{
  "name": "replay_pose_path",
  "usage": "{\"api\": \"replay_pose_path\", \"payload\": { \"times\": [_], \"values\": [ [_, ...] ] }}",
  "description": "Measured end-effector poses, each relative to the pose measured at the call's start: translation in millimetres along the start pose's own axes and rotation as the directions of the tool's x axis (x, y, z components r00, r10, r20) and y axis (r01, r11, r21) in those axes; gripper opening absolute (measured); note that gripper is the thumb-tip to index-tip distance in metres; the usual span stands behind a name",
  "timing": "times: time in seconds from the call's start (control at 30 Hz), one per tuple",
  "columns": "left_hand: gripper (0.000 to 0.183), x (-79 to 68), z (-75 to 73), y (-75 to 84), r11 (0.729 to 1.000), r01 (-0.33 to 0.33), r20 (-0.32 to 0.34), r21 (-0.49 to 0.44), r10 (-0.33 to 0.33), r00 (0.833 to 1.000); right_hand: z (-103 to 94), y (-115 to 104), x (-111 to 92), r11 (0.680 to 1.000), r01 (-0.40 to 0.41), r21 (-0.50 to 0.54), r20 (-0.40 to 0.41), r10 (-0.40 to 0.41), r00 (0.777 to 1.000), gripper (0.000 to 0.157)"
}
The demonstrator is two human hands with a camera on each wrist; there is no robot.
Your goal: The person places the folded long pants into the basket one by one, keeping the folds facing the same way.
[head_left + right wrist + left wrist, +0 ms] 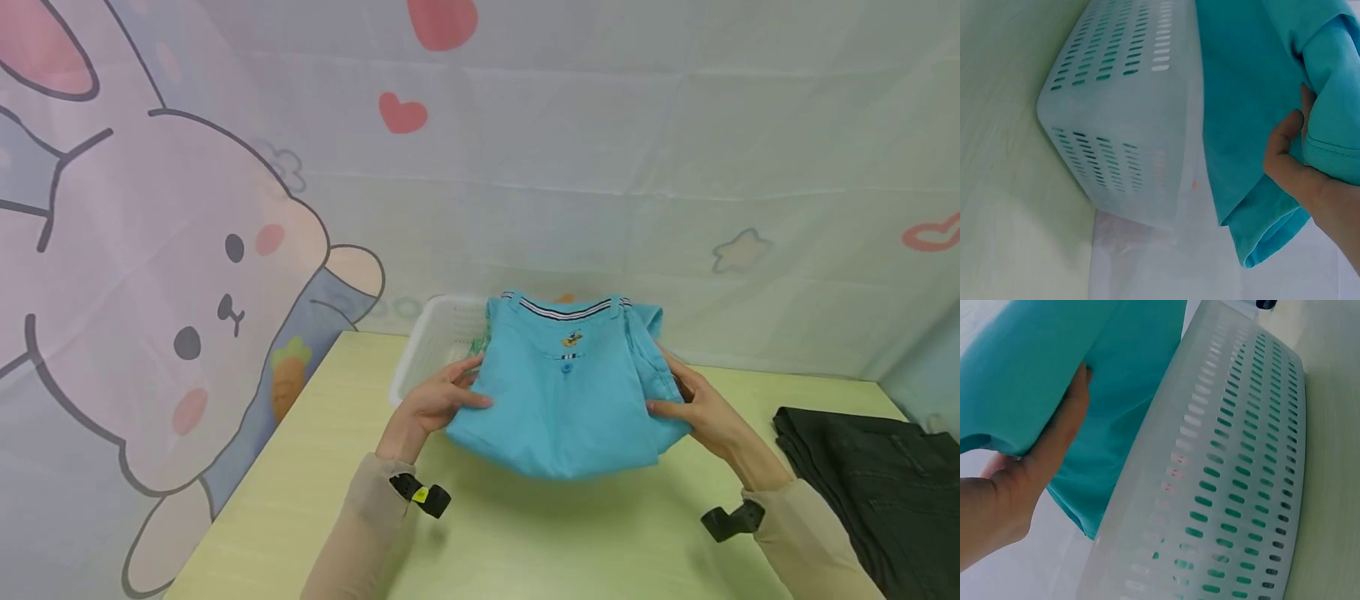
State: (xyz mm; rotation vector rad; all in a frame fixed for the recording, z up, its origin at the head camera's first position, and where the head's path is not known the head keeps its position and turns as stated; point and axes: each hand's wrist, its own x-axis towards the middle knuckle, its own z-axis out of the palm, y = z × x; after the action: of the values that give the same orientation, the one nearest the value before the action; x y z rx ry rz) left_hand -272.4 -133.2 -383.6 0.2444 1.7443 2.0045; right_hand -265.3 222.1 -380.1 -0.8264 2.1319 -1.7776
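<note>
We see a folded bright-blue cloth garment (555, 408) held up in both bare hands, raised above the pale yellow-green bench (525, 550) — its soft shadow falls on the surface below. The left hand (438, 402) grips one side of it, thumb on the front face and fingers behind; the right hand (697, 408) pinches the opposite side in the same manner. Facing us are a dark-and-white striped band along the upper edge, a small embroidered figure (572, 339) and a round blue button (567, 367).

Just behind the garment, and partly hidden by it, stands a whitish, translucent plastic basket (1129, 109) with rows of slots in its walls. Teal and green show through those slots — we cannot tell exactly what lies inside.

Well to the right on the bench, we find a folded black garment (885, 492). Beyond, a pale printed cloth backdrop (562, 150) carries red hearts, a star and a large cartoon rabbit (150, 292).
</note>
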Motion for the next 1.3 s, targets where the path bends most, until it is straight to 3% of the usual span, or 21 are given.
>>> {"api": "replay_pose_path", "payload": {
  "times": [0.3,0.67,1.03,1.3],
  "values": [
    [0.076,7.9,-10.2,-1.2,0.997,-0.068,0.034,0.025,0.068,0.997,0.6,1,12,0.998,-0.034,-0.056,-0.018,0.033,0.999,0.079],
    [0.075,13.4,-15.9,0.6,0.994,-0.095,0.052,0.047,0.092,0.994,0.4,2,17,0.998,-0.029,-0.064,-0.023,0.028,0.999,0.08],
    [0.075,17.1,-23.0,0.2,0.992,-0.099,0.036,0.079,0.096,0.995,-0.1,12,20,0.999,-0.036,0.0,-0.018,0.036,0.999,0.076],
    [0.075,21.8,-29.1,3.9,0.994,-0.07,0.044,0.081,0.066,0.997,3.5,17,19,0.997,0.021,0.081,0.015,-0.022,1.0,0.076]
  ]
}}
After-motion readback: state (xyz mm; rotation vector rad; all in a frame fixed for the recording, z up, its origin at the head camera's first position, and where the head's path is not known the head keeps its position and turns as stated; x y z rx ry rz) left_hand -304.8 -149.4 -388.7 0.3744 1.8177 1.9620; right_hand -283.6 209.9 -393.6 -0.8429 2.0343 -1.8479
